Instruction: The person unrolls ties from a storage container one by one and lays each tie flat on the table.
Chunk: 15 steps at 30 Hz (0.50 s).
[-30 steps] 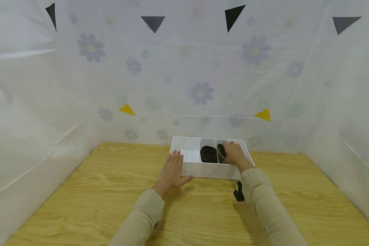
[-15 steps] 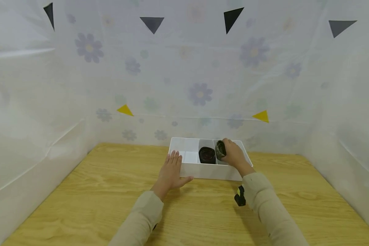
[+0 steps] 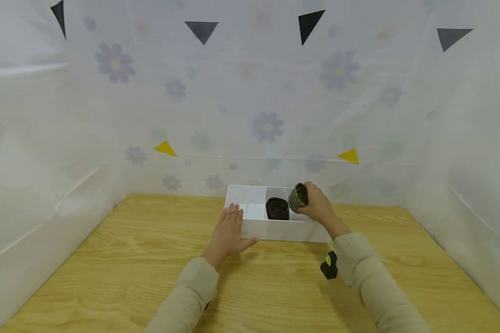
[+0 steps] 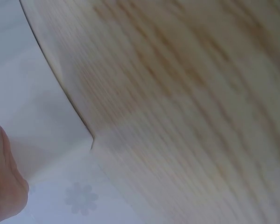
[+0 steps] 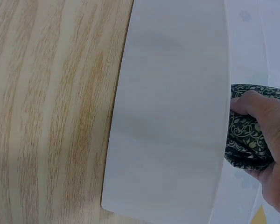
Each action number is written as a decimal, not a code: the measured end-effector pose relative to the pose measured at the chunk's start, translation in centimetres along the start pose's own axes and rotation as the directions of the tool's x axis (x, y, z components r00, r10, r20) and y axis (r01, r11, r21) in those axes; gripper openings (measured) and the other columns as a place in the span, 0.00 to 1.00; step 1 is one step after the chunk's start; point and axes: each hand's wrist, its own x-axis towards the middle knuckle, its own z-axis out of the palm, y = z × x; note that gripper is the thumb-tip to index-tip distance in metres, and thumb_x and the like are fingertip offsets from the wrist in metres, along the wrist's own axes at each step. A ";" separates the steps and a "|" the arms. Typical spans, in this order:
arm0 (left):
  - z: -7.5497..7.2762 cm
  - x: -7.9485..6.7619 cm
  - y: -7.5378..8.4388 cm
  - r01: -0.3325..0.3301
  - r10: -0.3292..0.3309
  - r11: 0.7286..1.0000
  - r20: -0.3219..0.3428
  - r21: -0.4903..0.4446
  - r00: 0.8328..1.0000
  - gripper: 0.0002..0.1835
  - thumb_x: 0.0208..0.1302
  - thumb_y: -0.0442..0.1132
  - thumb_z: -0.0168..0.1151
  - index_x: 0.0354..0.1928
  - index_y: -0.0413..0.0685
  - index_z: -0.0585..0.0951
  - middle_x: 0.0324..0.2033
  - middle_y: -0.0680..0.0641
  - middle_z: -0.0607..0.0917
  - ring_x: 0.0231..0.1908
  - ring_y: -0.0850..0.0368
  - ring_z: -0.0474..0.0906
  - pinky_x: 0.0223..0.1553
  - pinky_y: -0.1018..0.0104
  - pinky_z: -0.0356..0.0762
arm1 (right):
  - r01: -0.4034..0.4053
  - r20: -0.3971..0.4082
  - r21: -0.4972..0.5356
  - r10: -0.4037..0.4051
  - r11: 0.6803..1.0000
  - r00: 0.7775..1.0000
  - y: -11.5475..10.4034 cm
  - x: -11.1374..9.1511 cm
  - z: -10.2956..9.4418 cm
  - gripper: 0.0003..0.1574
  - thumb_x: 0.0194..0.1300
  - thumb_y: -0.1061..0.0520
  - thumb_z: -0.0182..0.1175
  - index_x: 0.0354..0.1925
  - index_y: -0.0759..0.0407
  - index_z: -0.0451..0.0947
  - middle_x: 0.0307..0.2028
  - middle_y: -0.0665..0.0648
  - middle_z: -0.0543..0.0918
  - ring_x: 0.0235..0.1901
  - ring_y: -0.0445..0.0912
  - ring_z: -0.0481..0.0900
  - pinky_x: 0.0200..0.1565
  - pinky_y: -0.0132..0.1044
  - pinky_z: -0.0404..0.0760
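My right hand (image 3: pixel 320 207) grips a rolled-up dark green patterned cloth (image 3: pixel 297 199), raised at the right-hand compartment of a white divided box (image 3: pixel 283 230). In the right wrist view, pale scrolls and leaves cover the cloth (image 5: pixel 246 133), and thumb and fingers close round it above the box's front wall (image 5: pixel 168 112). A second roll, dark with reddish lines (image 3: pixel 277 209), sits in the compartment to its left. My left hand (image 3: pixel 228 235) lies with straight fingers against the box's front left side, thumb out to the right. The left wrist view shows only part of that hand (image 4: pixel 7 182).
The box stands near the back edge of a wood-grain table (image 3: pixel 150 259). Behind it hangs a pale flowered sheet (image 3: pixel 250 92), with similar sheeting at both sides. A small black device (image 3: pixel 329 266) shows beside the right cuff.
My right hand has lifted the green patterned roll upward out of its compartment and tilted it, so its end now faces the camera. The left hand has stayed at the box.
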 end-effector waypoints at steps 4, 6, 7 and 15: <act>0.2 0.2 -0.3 0.002 -0.003 1.000 0.016 0.014 1.000 0.52 0.57 0.71 0.45 0.68 0.33 0.57 0.69 0.35 0.56 0.71 0.42 0.47 0.72 0.54 0.44 | -0.034 0.016 0.050 0.033 0.998 0.999 -0.2 -0.3 -0.5 0.51 0.52 0.60 0.68 0.65 0.75 0.51 0.60 0.76 0.64 0.58 0.68 0.66 0.57 0.60 0.70; 0.2 0.2 -0.4 0.005 -0.005 1.000 0.017 0.016 1.000 0.52 0.57 0.72 0.45 0.68 0.33 0.57 0.69 0.35 0.56 0.71 0.42 0.47 0.72 0.54 0.44 | -0.041 0.017 0.068 0.040 0.997 0.999 -0.4 -0.4 -0.8 0.51 0.52 0.60 0.68 0.65 0.75 0.50 0.60 0.76 0.64 0.58 0.68 0.66 0.58 0.60 0.69; 0.2 0.2 -0.5 0.006 -0.007 1.000 0.017 0.015 1.000 0.52 0.57 0.71 0.45 0.68 0.33 0.57 0.69 0.35 0.56 0.71 0.42 0.47 0.72 0.54 0.44 | -0.041 0.014 0.078 0.040 0.996 0.999 -0.5 -0.5 -0.9 0.51 0.52 0.60 0.68 0.65 0.75 0.51 0.60 0.76 0.64 0.58 0.67 0.66 0.57 0.60 0.69; 1.1 0.4 -1.5 -0.040 0.038 0.999 -0.046 -0.035 0.998 0.53 0.58 0.72 0.42 0.68 0.31 0.56 0.69 0.33 0.56 0.71 0.40 0.45 0.73 0.53 0.40 | -0.050 -0.010 0.168 0.053 0.985 0.999 -0.4 -0.9 -1.7 0.50 0.52 0.58 0.68 0.64 0.73 0.52 0.59 0.74 0.67 0.57 0.67 0.67 0.56 0.60 0.70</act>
